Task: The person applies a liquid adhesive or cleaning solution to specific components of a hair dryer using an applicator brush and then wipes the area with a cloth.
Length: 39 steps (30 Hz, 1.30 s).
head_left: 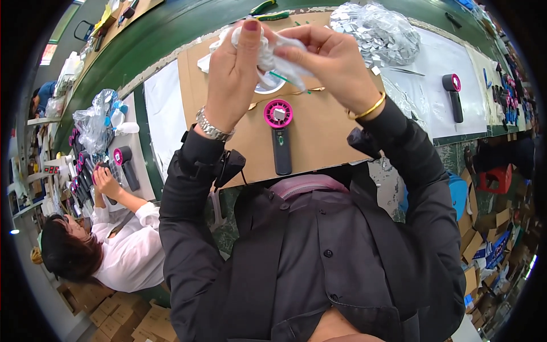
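Note:
My left hand (235, 71) is closed around a crumpled white cloth (266, 54) above the far part of the cardboard sheet (319, 131), thumb raised. My right hand (335, 60) pinches a loose, blurred end of the same cloth. Below the hands, a small handheld fan (281, 151) with a dark grey handle and pink ring lies on the cardboard. A small silvery square (279, 114) sits at the fan's centre. Partly hidden behind the cloth is a white round dish (272, 87), with a thin green stick beside it.
Green-handled pliers (272, 16) lie at the far edge. A clear bag of small silvery pieces (376, 34) and tweezers (405, 72) are at the far right. Another fan (454, 97) lies on white sheeting at right. On the left, a co-worker in a white shirt (128, 251) handles fans.

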Each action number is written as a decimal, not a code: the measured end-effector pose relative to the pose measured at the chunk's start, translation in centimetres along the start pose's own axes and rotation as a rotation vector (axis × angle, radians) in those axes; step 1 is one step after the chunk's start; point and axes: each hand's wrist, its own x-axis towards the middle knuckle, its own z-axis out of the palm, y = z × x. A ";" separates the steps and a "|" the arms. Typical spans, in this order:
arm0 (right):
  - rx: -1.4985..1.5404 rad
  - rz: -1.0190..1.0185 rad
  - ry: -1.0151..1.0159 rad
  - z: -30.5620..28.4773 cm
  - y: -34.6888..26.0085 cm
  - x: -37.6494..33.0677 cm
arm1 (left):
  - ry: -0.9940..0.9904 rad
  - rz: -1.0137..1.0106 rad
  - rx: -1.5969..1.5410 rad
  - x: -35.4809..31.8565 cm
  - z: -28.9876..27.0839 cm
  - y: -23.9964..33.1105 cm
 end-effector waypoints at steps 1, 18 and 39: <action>-0.093 -0.011 0.021 -0.7 0.2 0.8 | 0.046 -0.009 -0.069 -0.4 -0.4 0.0; -0.799 -0.185 0.162 -3.0 1.9 -5.7 | 0.126 -0.017 0.382 -12.5 -0.3 -3.9; -0.933 0.008 -0.095 4.7 4.1 -12.2 | 0.001 0.030 0.451 -10.4 2.2 -5.8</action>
